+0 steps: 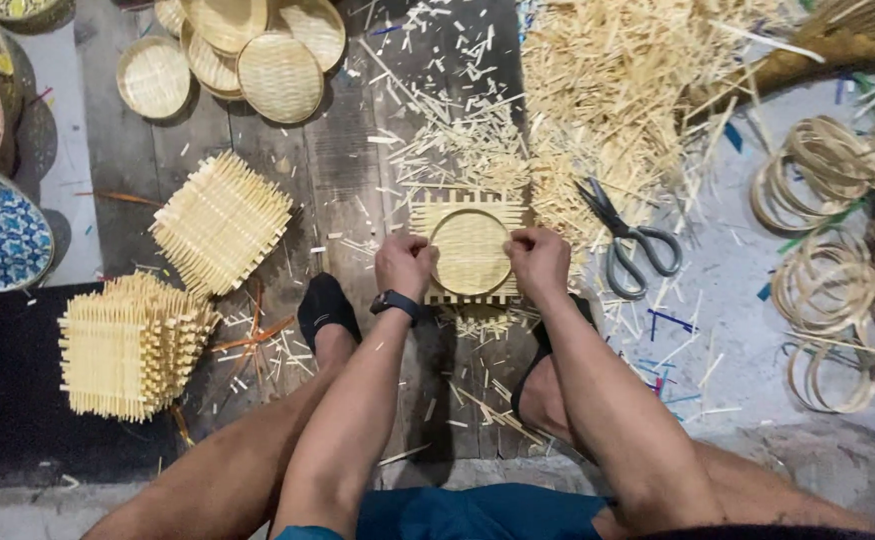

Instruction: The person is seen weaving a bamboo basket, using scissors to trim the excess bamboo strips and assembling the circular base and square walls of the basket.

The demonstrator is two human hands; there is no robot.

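Both hands, left hand and right hand, clench a bamboo ring onto a woven mat; edges untrimmed, scissors idle, 2 mat stacks waiting

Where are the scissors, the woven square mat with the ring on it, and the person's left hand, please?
scissors (625, 237): head view, on the pivot.
woven square mat (469, 252): head view, centre inside the ring.
left hand (403, 264): head view, back of hand.

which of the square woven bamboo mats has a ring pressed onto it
The woven mat between the left hand and right hand: a bamboo ring sits on it. The two stacks of mats to the left carry no ring.
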